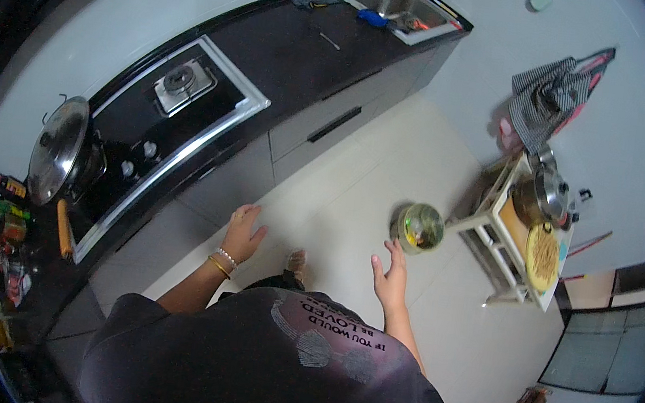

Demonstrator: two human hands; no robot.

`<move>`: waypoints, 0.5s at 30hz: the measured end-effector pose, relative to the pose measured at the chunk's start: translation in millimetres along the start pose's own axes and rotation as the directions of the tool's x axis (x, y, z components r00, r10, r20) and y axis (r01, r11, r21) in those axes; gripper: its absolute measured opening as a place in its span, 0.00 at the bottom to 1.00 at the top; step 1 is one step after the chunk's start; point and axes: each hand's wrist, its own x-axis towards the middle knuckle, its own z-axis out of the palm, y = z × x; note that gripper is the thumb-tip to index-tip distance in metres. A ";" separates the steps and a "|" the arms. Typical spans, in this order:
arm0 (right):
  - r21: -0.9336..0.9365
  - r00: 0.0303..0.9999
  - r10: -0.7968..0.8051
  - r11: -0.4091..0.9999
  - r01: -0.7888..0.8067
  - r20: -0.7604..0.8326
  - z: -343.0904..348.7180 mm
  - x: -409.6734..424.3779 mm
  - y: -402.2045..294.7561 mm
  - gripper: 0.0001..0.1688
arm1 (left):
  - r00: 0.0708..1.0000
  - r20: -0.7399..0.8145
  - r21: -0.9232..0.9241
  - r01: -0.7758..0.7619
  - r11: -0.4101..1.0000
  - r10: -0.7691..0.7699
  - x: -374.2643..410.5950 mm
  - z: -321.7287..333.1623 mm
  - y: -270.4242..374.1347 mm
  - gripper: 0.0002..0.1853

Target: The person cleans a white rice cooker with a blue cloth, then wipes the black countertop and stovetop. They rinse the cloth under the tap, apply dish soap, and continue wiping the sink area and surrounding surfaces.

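Both of my hands hang in front of my body with nothing in them. My left hand point(243, 232), with a beaded bracelet and a gold-coloured bangle at the wrist, is over the floor close to the grey lower cabinets point(204, 188). Its fingers are slightly bent and the thumb stands apart. My right hand point(390, 277) has its fingers spread. Just beyond its fingertips in the picture, a round greenish bin point(418, 229) with some refuse inside stands on the tiled floor point(360, 188).
A gas hob point(185, 85) is set in the dark counter point(280, 47), with a lidded wok point(58, 150) on its near burner. Bottles and packets point(6, 225) crowd the left end. A steel sink point(407, 11) lies far off. At right, a rack point(493, 221) bears a pot point(538, 196).
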 end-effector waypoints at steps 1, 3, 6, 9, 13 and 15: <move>-0.004 1.000 0.015 1.000 -0.015 0.013 -0.4 19.8 5.7 0.24 | 0.999 -0.015 -0.012 -0.035 0.999 0.035 26.6 5.3 1.2 0.24; -0.029 0.999 0.020 0.999 -0.022 -0.039 -17.9 63.3 25.6 0.22 | 0.994 -0.032 -0.035 -0.107 0.994 0.106 92.0 17.7 8.9 0.24; -0.037 0.988 0.112 0.992 -0.117 -0.106 -45.7 118.1 67.6 0.23 | 0.962 -0.095 0.020 -0.255 0.967 0.256 195.3 37.2 30.4 0.22; -0.054 0.954 0.235 0.967 -0.249 -0.187 -63.3 156.8 91.4 0.22 | 0.951 -0.158 0.033 -0.265 0.964 0.266 292.1 65.5 44.2 0.21; 0.019 0.904 0.391 0.919 -0.393 -0.173 -66.8 207.4 155.4 0.22 | 0.966 -0.208 0.105 -0.135 0.985 0.154 415.9 109.7 33.6 0.20; 0.024 0.900 0.413 0.910 -0.414 -0.140 -73.9 254.9 177.7 0.22 | 0.971 -0.234 0.145 -0.003 0.989 0.038 469.5 123.2 28.6 0.18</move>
